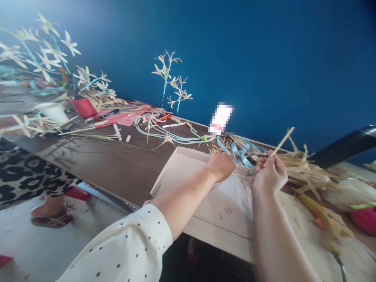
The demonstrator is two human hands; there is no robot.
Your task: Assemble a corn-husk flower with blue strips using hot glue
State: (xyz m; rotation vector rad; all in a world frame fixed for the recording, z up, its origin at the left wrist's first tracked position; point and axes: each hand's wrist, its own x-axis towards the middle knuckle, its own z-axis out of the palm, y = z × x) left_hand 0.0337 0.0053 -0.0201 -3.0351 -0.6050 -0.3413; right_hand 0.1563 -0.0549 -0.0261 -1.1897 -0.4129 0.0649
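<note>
My right hand (272, 174) is closed in a pinch around a thin pale strip (283, 141), which looks like dried husk or straw and points up to the right. To its left, my left hand (221, 166) reaches over the far side of a shallow cardboard box (173, 168). Its fingers look curled; what they hold, if anything, is hidden. Light-blue ribbon (243, 152) lies just beyond the hands, beside a heap of short pale scraps (217, 145). Dried corn husks (305, 172) are piled right of my right hand.
A yellow glue gun (323, 219) lies at the right. Along the blue wall stand husk flowers (166, 70) on blue stems. Pale-blue tubing (164, 135), a white cup (53, 111) and a red container (84, 106) are further left. Another person's foot (48, 211) shows at lower left.
</note>
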